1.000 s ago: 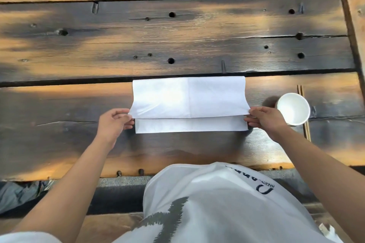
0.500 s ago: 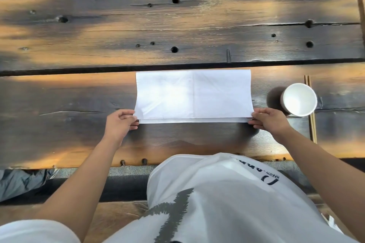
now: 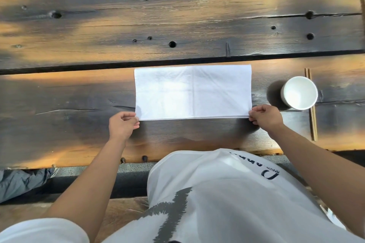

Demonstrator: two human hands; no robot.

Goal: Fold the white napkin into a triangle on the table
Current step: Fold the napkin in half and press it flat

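Left hand (image 3: pixel 122 125) and right hand (image 3: pixel 265 117) pinch the halved napkin (image 3: pixel 192 92) by its near corners; next, a diagonal fold.

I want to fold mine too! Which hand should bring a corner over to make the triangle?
Probably the left hand: it already pinches the napkin at its near corner, with bare table beside it. The right hand pinches its corner too, but the cup stands close.

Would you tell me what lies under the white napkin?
A second napkin layer peeks out along the near edge of the white napkin; beneath lies the wooden table, whose covered part is hidden.
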